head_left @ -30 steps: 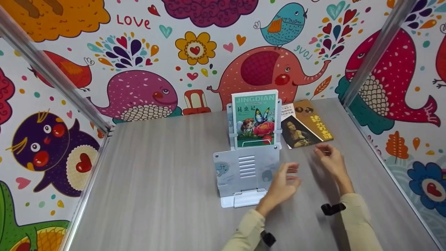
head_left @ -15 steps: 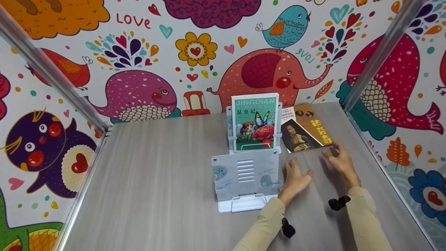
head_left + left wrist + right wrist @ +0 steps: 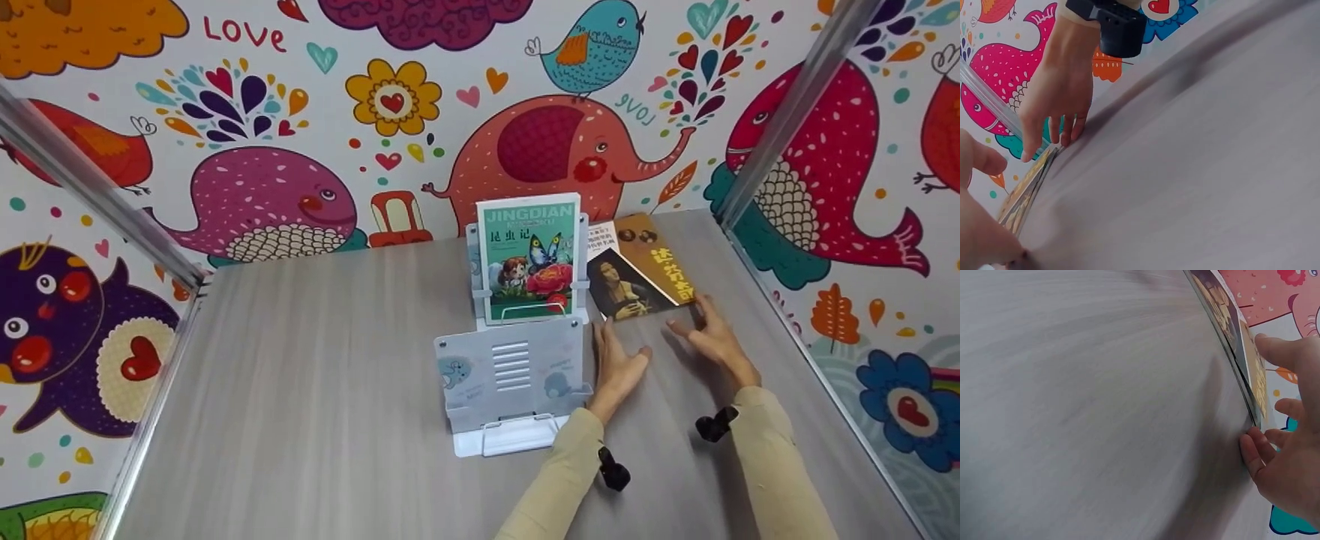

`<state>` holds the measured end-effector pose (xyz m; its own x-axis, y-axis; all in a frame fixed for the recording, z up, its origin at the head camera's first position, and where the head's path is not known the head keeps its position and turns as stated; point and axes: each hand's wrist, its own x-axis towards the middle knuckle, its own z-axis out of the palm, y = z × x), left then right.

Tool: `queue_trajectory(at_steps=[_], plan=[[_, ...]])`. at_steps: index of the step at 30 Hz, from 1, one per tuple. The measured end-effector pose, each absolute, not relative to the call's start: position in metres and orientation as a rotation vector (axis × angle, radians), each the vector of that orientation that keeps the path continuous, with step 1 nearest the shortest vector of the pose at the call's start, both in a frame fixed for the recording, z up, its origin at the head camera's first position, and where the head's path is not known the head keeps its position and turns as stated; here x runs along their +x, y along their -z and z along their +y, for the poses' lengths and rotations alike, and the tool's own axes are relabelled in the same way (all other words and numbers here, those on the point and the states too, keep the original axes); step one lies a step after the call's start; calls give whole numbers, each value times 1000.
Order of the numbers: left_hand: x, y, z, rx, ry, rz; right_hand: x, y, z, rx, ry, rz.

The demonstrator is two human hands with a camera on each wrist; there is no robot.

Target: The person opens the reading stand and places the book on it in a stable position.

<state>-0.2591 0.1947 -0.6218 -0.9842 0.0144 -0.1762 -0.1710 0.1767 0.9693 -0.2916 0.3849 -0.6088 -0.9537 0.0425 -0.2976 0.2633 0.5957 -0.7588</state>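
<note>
A brown and black book [image 3: 652, 262] with yellow lettering and a painted portrait lies flat at the back right of the table. My left hand [image 3: 619, 367] reaches to its near left corner, fingers extended and thumb held apart. At the near right corner is my right hand [image 3: 716, 345], its fingertips right at the edge. In the right wrist view, the fingers [image 3: 1251, 453] meet the book's corner [image 3: 1255, 396] low by the table, with the thumb raised above the cover. The left wrist view shows the book [image 3: 1024, 194] edge-on between both hands.
Just left of my left hand stands a pale blue metal book stand [image 3: 469, 382] with a wire holder and no book on it. Behind it, another stand [image 3: 478, 281] bears an upright green book [image 3: 532, 247]. Patterned wall panels [image 3: 420, 172] border the table [image 3: 315, 375].
My left hand has moved from beside the front stand up to the flat book's near edge, its fingers straightening. My right hand has come to the book's right corner. The head view has shifted slightly.
</note>
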Motion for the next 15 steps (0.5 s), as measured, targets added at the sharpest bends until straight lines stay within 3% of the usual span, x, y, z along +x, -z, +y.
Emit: queue_trajectory(at_steps=[15], plan=[[-263, 625, 198, -344, -2097, 2163, -298, 608, 390, 316, 1390, 2555]])
